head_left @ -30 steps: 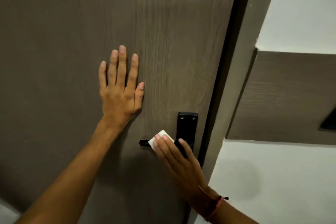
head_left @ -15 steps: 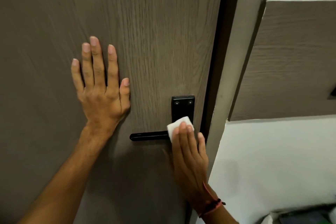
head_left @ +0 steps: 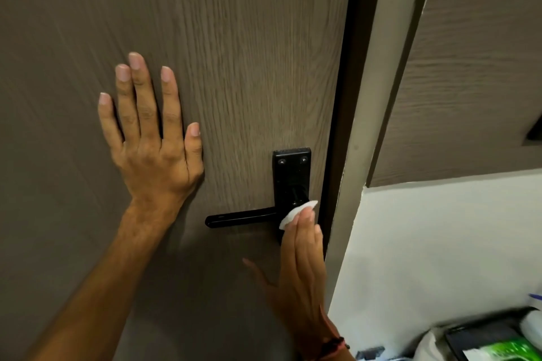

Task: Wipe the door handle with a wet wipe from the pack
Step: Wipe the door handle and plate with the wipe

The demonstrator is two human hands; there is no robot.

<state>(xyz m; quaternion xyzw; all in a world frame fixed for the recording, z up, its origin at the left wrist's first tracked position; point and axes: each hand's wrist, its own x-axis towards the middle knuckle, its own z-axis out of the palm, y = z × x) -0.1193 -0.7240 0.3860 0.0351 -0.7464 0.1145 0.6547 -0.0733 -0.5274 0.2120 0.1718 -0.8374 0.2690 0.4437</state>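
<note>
Pressing folded white wipe (head_left: 296,212) | right hand (head_left: 302,272) | black lever handle (head_left: 243,218)

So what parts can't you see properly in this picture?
- Head view: the lower end of the black backplate and the lever's pivot are behind the right hand and the wet wipe.
- Most of the wipe is hidden under the fingers.
- The things at the bottom right corner are blurred and cut off by the edge; a green label shows, unreadable.
- The left hand covers the door beneath it.
</note>
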